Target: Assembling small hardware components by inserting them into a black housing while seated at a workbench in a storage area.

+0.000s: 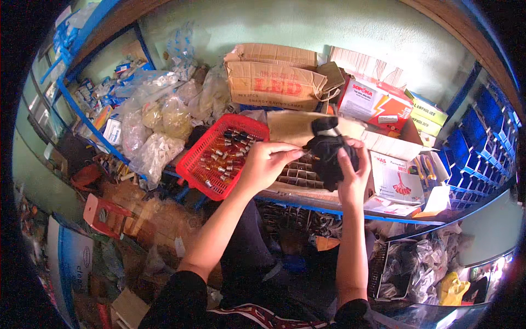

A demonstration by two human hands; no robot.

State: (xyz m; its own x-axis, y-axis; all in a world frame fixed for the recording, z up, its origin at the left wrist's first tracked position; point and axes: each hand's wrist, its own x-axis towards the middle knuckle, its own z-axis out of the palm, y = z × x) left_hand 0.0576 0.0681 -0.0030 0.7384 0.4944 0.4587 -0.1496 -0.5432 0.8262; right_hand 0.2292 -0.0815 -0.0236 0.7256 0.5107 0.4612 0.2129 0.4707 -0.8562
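In front of me, my right hand [355, 167] grips a black bundle [327, 162] that looks like soft cloth or gathered cable. A thin dark strand rises from it to a black piece [324, 124] above. My left hand [268, 163] is closed in a pinch at the bundle's left side, on something too small to make out. Just left of that hand stands a red plastic basket [193, 178] of several small parts [222, 159] with silvery ends and amber or dark bodies. Below the bundle, a cardboard box with a divider grid [296, 176] is partly hidden by my hands.
Clear plastic bags of parts [159, 120] crowd the bench's left. Behind stand a brown carton [274, 82] and a red-and-white box [375, 104]. On the right are an open white box [397, 181] and blue bins [485, 137]. A red stool [104, 216] stands at lower left.
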